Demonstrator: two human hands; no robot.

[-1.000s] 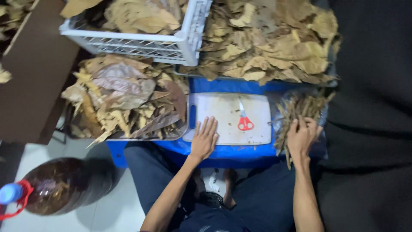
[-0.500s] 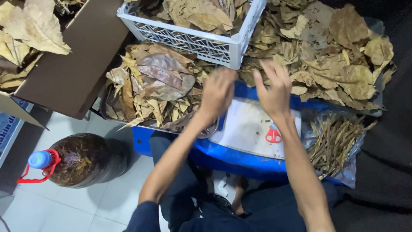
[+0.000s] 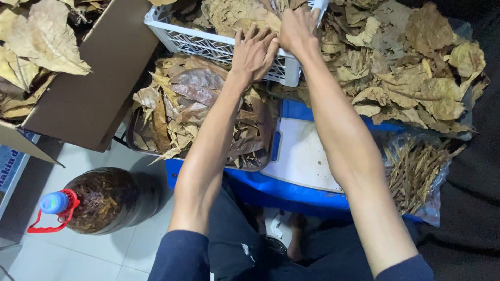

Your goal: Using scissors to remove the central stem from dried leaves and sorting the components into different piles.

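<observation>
Both my arms reach forward over a white cutting board on a blue surface. My left hand lies flat with fingers apart on the near rim of a white slatted crate filled with dry brown leaves. My right hand is at the crate's near right corner, fingers curled into the leaves there; whether it grips one I cannot tell. The scissors seen earlier are hidden under my right arm.
A tray of dry leaves sits left of the board. A big heap of leaves lies at right, a bag of leaf stems below it. A cardboard box stands at left, a dark jug on the floor.
Both hands left the board and stem pile, rose, and reached forward to the white crate. The view shifted so the scissors are now covered.
</observation>
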